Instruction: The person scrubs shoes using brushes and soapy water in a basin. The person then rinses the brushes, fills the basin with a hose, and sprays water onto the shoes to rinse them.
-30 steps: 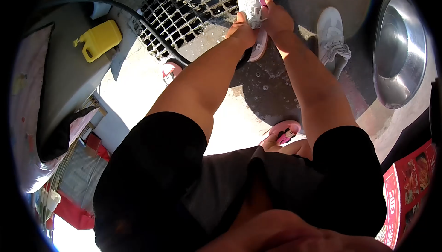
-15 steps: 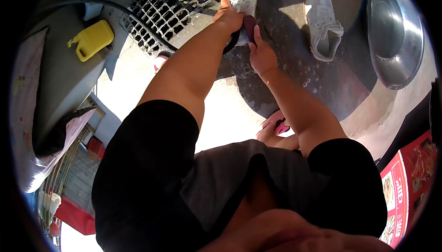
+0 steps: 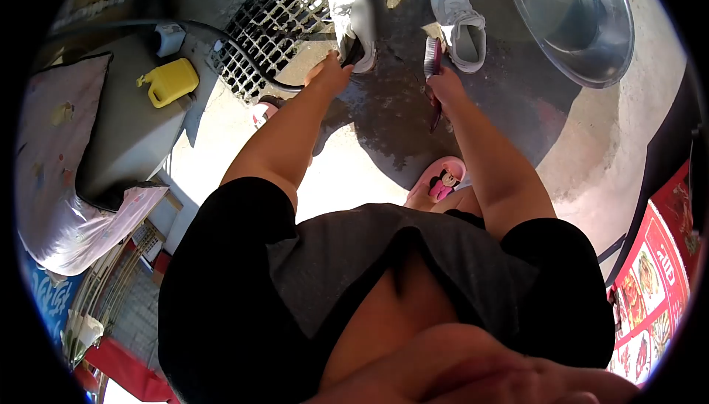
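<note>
My left hand is closed around a black hose, whose dark end points at the opening of a white sneaker. That sneaker lies by the metal drain grate, with a blurred pale patch over its side. In my right hand is a scrub brush with a dark red handle and pale bristles, held upright above the wet floor. Just beyond the brush lies a second white sneaker, its opening towards me.
A metal basin stands at the upper right. The drain grate spans the upper left, near a yellow jug. Pink slippers are on my feet. A red picture board is at the lower right.
My left hand has come off the sneaker's laces and back towards me, with the hose. My right hand has drawn the brush away from that sneaker, to the right. The view has shifted.
</note>
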A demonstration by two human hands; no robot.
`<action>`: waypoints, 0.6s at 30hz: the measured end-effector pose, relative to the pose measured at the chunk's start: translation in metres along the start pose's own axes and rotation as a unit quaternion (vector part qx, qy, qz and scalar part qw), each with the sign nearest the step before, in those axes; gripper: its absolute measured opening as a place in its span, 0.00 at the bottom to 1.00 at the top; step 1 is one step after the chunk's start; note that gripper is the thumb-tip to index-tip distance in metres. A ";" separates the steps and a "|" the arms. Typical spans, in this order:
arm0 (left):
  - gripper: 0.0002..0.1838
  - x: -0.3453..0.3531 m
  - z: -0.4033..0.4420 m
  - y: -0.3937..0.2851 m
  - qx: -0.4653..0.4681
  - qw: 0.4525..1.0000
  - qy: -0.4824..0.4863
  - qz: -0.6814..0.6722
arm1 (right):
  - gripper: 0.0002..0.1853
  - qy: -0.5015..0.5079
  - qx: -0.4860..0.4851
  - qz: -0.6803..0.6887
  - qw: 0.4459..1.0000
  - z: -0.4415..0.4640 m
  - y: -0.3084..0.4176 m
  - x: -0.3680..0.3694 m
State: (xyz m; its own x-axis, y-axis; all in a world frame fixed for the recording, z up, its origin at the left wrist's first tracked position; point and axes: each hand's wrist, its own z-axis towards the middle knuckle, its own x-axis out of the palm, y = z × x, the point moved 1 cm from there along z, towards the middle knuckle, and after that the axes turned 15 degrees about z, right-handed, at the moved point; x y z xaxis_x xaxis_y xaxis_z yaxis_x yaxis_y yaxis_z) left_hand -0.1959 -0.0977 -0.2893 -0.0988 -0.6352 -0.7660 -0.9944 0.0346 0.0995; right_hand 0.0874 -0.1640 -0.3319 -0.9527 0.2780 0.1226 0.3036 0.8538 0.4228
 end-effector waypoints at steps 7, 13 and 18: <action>0.16 -0.108 -0.124 -0.002 0.178 0.983 -0.016 -0.051 | 0.15 0.103 0.051 0.090 0.989 -0.075 0.076 0.028; 0.17 -0.182 -0.196 -0.013 0.256 0.965 0.052 -0.034 | 0.14 0.141 0.047 0.345 0.927 -0.079 0.090 0.070; 0.16 -0.191 -0.195 0.007 0.239 0.968 -0.043 -0.053 | 0.16 0.127 0.023 0.306 0.943 -0.093 0.102 0.086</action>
State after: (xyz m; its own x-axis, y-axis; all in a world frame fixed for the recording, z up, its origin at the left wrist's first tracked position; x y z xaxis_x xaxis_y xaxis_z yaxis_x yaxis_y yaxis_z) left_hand -0.1771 -0.1264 -0.0186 0.0234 -0.5891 -0.8077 -0.9001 0.3393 -0.2735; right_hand 0.0352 -0.0937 -0.1944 -0.5695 0.6163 0.5439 0.7924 0.5876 0.1638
